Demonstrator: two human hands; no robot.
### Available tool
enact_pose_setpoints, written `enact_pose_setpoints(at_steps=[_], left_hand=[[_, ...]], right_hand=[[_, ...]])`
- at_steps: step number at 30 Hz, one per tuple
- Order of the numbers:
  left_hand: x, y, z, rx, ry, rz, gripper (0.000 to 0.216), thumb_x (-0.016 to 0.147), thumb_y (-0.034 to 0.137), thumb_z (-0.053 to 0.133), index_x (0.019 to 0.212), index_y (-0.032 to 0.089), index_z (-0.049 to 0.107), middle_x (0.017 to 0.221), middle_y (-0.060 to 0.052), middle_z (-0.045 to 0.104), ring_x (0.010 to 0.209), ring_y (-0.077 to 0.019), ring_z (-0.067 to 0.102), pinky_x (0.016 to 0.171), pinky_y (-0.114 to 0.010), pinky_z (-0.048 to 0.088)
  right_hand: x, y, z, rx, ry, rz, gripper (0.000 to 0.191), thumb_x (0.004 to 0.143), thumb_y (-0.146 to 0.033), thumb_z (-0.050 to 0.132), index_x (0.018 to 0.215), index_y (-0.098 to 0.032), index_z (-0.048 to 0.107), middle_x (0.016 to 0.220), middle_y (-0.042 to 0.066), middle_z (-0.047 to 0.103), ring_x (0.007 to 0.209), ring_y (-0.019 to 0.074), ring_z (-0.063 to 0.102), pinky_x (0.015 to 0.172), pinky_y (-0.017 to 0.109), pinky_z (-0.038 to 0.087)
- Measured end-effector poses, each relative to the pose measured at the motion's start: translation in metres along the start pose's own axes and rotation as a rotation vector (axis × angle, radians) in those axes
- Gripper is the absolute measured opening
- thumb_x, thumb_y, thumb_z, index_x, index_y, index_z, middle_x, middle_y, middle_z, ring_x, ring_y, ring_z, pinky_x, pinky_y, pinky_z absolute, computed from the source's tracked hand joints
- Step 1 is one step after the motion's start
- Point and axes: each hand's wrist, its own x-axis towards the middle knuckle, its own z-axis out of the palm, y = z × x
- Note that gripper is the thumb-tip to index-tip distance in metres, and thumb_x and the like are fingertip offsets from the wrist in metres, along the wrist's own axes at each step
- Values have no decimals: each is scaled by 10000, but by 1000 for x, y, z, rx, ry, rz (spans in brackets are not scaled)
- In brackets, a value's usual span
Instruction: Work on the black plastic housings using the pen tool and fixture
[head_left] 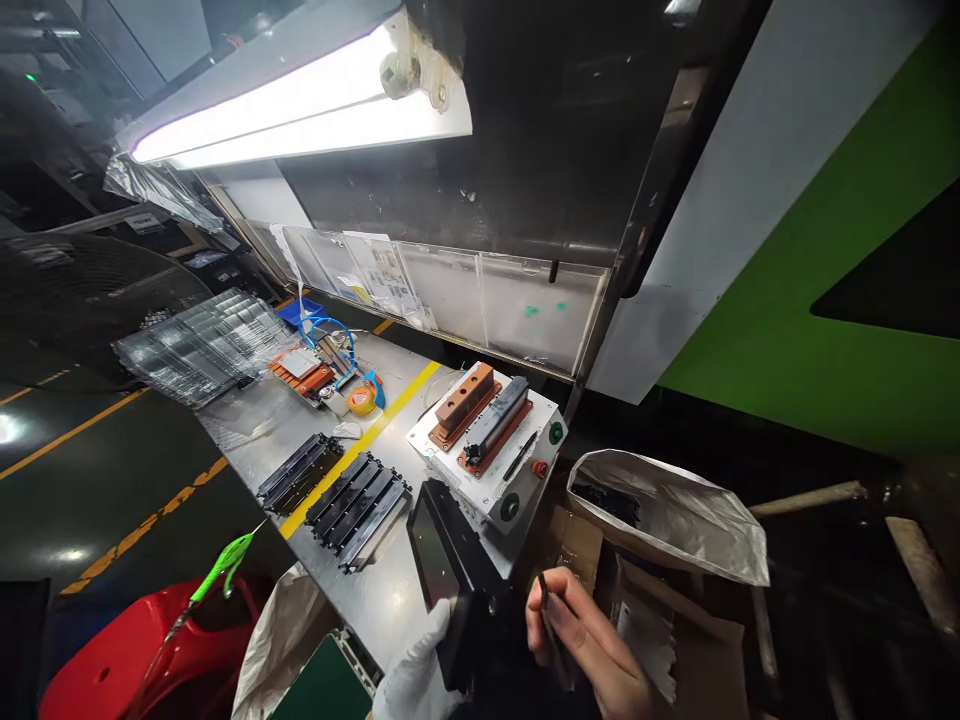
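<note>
My left hand [421, 668], in a white glove, grips a black flat rectangular part [444, 550] with a glossy face, held tilted near the bench's front edge. My bare right hand [592, 648] is curled around a thin dark pen-like tool [551, 625] right beside that part. Just beyond them a white fixture box [487, 478] carries a copper-coloured block [465, 397], a dark bar [497, 418] and red and green buttons.
Black ribbed trays [358, 502] lie on the metal bench [259, 425] along a yellow stripe. Clear plastic trays [199, 345], tape [361, 399] and blue tubing sit further back. An open silver bag [667, 515] stands in a cardboard box at right. A lit lamp [300, 110] hangs overhead.
</note>
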Motion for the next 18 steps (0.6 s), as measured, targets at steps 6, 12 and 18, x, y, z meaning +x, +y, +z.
enact_pose_setpoints(at_steps=[6,12,18], left_hand=[[-14,10,18,-272,-29,-95,228,717,362,878,861,198,812,883,-27,802,854,-195,748,760,-223,538],[-26,13,30,-300,-4,-163,171,761,283,848,876,163,807,864,-38,801,832,-173,737,790,-223,528],[-26,16,36,-336,-108,-185,172,749,295,858,857,171,808,859,-23,802,826,-150,737,770,-181,517]], right_hand=[[-2,-29,-14,-764,-65,-155,447,871,-696,555,933,-253,576,793,-26,585,681,158,516,631,285,350],[6,-32,-15,-833,-107,-107,513,786,-741,626,787,-236,538,726,-39,555,643,145,502,572,261,313],[4,-35,-16,-791,-118,-86,506,737,-720,691,783,-235,555,722,-49,556,632,132,481,557,245,305]])
